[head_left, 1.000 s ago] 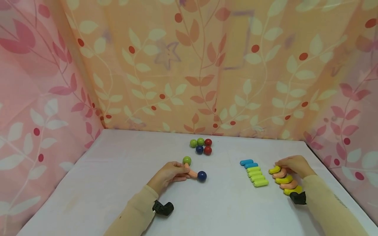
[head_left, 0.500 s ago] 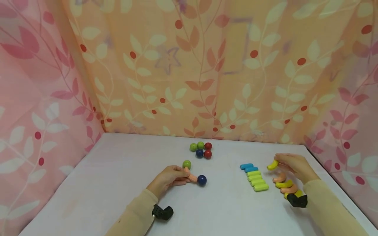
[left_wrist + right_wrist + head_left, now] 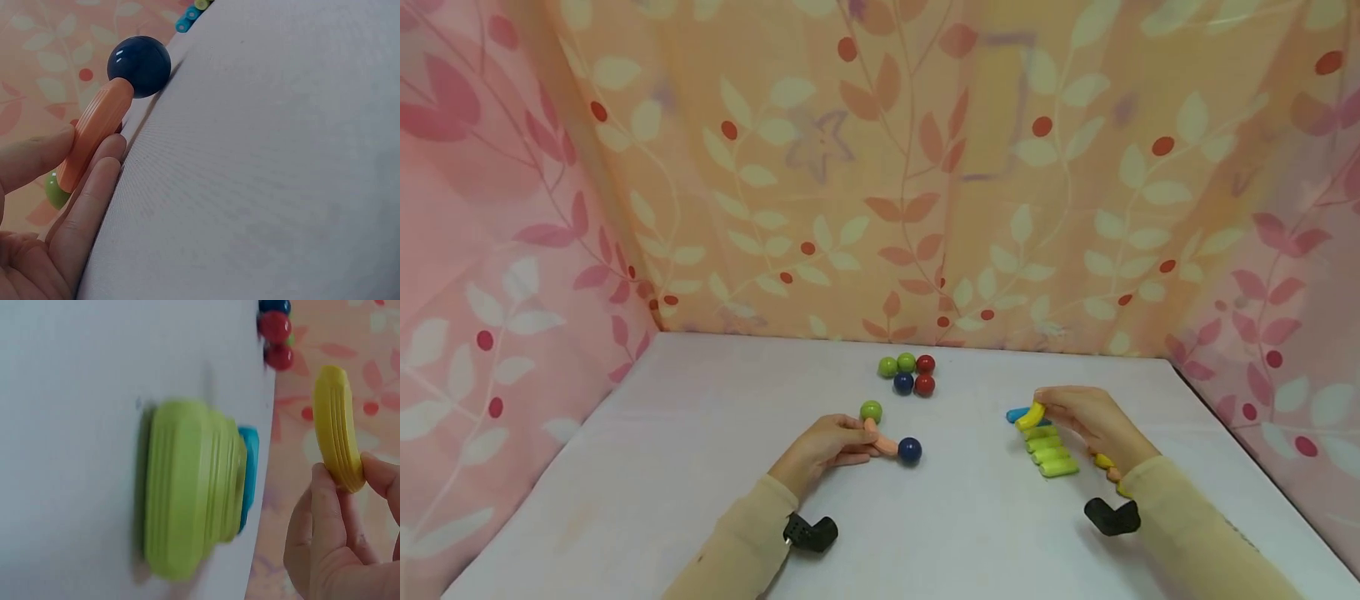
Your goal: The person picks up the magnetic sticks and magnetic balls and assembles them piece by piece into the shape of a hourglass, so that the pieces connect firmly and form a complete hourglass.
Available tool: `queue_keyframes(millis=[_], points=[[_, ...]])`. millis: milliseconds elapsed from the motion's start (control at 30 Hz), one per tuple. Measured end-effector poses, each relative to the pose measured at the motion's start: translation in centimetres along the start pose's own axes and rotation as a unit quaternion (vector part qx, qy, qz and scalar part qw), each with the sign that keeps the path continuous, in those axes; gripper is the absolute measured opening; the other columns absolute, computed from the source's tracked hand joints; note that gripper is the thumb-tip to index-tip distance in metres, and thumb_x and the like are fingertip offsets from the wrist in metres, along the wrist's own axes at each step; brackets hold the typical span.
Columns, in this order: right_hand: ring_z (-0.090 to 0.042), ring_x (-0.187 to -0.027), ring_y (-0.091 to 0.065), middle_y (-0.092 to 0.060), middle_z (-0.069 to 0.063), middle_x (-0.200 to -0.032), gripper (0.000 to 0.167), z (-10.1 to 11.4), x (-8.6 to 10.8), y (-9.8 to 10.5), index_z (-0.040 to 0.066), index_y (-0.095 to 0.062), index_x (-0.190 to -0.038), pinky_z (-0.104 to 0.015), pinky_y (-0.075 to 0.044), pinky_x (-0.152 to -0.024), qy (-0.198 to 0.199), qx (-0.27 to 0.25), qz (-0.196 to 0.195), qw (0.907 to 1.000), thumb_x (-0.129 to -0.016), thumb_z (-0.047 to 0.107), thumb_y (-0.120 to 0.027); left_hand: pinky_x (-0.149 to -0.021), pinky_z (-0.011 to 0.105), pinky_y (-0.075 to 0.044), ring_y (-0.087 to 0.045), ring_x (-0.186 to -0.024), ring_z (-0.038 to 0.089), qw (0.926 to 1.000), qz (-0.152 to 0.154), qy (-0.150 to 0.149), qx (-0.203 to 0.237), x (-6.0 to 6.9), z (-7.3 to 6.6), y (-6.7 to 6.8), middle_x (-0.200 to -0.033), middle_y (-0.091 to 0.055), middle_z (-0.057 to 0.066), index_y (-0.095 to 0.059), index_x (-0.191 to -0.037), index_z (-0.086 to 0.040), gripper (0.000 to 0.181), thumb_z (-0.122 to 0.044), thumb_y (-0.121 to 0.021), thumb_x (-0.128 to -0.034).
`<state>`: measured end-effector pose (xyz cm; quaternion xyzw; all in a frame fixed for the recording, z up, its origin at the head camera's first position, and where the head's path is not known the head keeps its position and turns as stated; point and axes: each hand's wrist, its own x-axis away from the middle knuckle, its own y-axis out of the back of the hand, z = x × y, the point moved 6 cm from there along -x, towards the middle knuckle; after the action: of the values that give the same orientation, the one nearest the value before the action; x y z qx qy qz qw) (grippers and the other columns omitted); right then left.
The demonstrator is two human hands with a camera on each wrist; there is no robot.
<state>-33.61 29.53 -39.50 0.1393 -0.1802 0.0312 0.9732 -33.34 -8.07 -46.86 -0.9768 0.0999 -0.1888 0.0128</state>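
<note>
Right of centre in the frame, the right grip (image 3: 1088, 421) is pinching a curved yellow piece (image 3: 1032, 416) near blue rods (image 3: 1017, 414). Near centre, the left grip (image 3: 831, 440) is pinching a peach piece (image 3: 887, 447) touching a navy ball (image 3: 909, 451). Adding pieces seems to be the step; the next move is probably calling for careful alignment.

Head view: reduced to edges beside the right hand (image 3: 1088, 418) and sleeve (image 3: 1195, 521), curved pieces (image 3: 1103, 461) (impossible to count); covered in part by the yellow piece (image 3: 1031, 416), blue sticks (image 3: 1016, 414). Right wrist view: blurred, lime sticks (image 3: 187, 487); cropped at the top edge, a navy ball (image 3: 275, 306). Left wrist view: masked in part by the peach piece (image 3: 97, 134), a green ball (image 3: 56, 194); cut off at the left and bottom edges, the left hand (image 3: 72, 237).
</note>
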Motion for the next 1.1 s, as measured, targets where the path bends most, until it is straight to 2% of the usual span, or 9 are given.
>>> queue_keyframes(millis=[33, 100, 200, 367, 667, 1100], points=[[-0.013, -0.104, -0.069, -0.07, 0.008, -0.1, 0.072, 0.2, 0.0, -0.6, -0.006, -0.046, -0.143, -0.047, -0.044, -0.11, 0.01, -0.02, 0.007, 0.9997, -0.091, 0.037, -0.072, -0.075, 0.029, -0.062, -0.072, -0.073, 0.013, 1.0, 0.001, 0.0, 0.0, -0.1, 0.0, 0.0, -0.091, -0.074, 0.013, -0.057, -0.108, 0.005, 0.026, -0.004, -0.072, -0.0885], [-0.007, -0.091, -0.07, -0.069, 0.007, -0.096, 0.065, 0.5, 0.0, -1.6, -0.011, -0.045, -0.14, -0.032, -0.056, -0.094, 0.028, -0.047, 0.021, 0.9983, -0.093, 0.025, -0.071, -0.075, 0.029, -0.062, -0.072, -0.073, 0.013, 1.0, 0.0, -0.001, -0.001, -0.2, -0.2, -0.1, -0.092, -0.074, 0.013, -0.058, -0.107, 0.004, 0.025, -0.004, -0.072, -0.0885], [-0.008, -0.085, -0.071, -0.071, 0.003, -0.093, 0.057, 0.8, 0.2, -2.9, -0.012, -0.05, -0.135, -0.024, -0.06, -0.08, 0.029, -0.064, 0.037, 0.9968, -0.093, 0.019, -0.071, -0.075, 0.028, -0.062, -0.073, -0.074, 0.013, 1.0, -0.005, 0.002, -0.004, -0.2, -0.3, 0.0, -0.092, -0.074, 0.013, -0.059, -0.108, 0.003, 0.026, -0.005, -0.073, -0.0884], [-0.01, -0.085, -0.071, -0.07, -0.001, -0.097, 0.052, 0.5, 0.3, -5.1, -0.008, -0.056, -0.131, -0.024, -0.06, -0.08, 0.01, -0.056, 0.044, 0.9974, -0.092, 0.022, -0.072, -0.075, 0.028, -0.062, -0.073, -0.075, 0.013, 0.9999, -0.011, 0.012, -0.006, 0.1, -0.3, 0.0, -0.092, -0.074, 0.012, -0.059, -0.11, 0.003, 0.028, -0.007, -0.074, -0.0882], [-0.01, -0.082, -0.071, -0.072, -0.003, -0.094, 0.048, -0.9, 0.4, -9.3, -0.01, -0.06, -0.124, -0.024, -0.06, -0.077, -0.007, -0.065, 0.042, 0.997, -0.09, 0.02, -0.075, -0.075, 0.03, -0.062, -0.072, -0.072, 0.013, 0.9998, -0.014, 0.015, 0.0, 0.2, 0.2, 0.1, -0.089, -0.074, 0.012, -0.061, -0.105, 0.003, 0.021, -0.004, -0.073, -0.0882], [-0.013, -0.083, -0.072, -0.071, -0.008, -0.103, 0.044, -2.0, -0.4, -11.6, -0.005, -0.059, -0.126, -0.024, -0.06, -0.078, -0.051, -0.095, 0.035, 0.9936, -0.092, 0.02, -0.072, -0.075, 0.03, -0.062, -0.073, -0.075, 0.015, 1.0, -0.004, 0.007, 0.002, 0.3, -0.1, 0.0, -0.092, -0.075, 0.015, -0.06, -0.11, 0.006, 0.025, -0.004, -0.071, -0.0895]])
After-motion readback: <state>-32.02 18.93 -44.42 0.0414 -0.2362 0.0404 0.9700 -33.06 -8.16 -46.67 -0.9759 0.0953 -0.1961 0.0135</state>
